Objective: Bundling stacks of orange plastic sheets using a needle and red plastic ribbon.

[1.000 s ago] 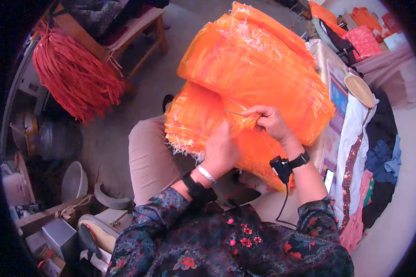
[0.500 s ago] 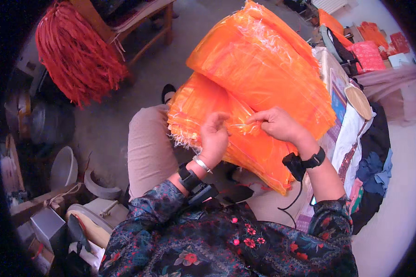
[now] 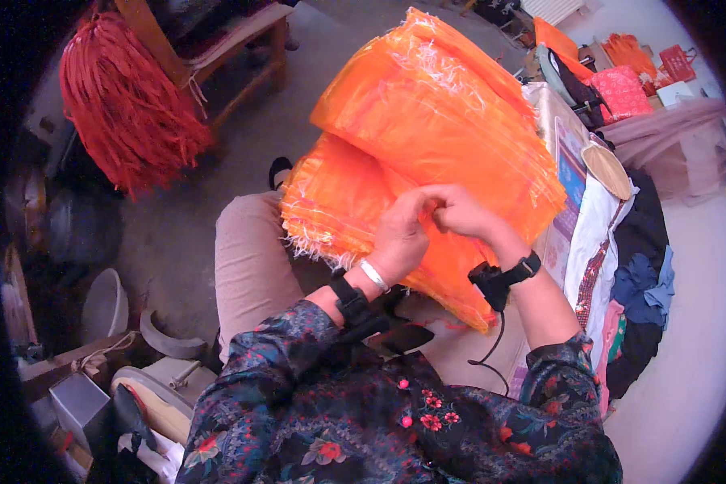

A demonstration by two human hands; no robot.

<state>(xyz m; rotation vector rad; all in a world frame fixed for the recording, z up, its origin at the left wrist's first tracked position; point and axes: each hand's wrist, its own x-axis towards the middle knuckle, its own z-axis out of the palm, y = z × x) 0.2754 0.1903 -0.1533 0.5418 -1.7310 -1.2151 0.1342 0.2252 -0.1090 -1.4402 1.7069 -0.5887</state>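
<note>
A thick stack of orange woven plastic sheets [image 3: 452, 121], likely sacks, lies across my lap, with part folded over and frayed whitish threads along its edges. Above its near part my two hands meet, fingertips touching. My left hand [image 3: 402, 238] is closed in a pinch. My right hand [image 3: 464, 216] comes from the other side, its fingers bent and pressed together against the left. A small reddish-orange bit shows between the fingers, but what exactly they grip is hidden. Each wrist wears a black strapped device; the left also has a silver bracelet [image 3: 374, 276].
A bundle of red strips [image 3: 129, 105] hangs by a wooden bench [image 3: 250, 48] at far left. To my right stands a surface with a round woven fan [image 3: 607, 171] and clothes [image 3: 641, 282]. Basins and a metal box [image 3: 81, 397] sit at lower left.
My hands were apart over the threads, right index finger pointing; now they have come together, the left moving right and the right moving left. The whole view has shifted slightly.
</note>
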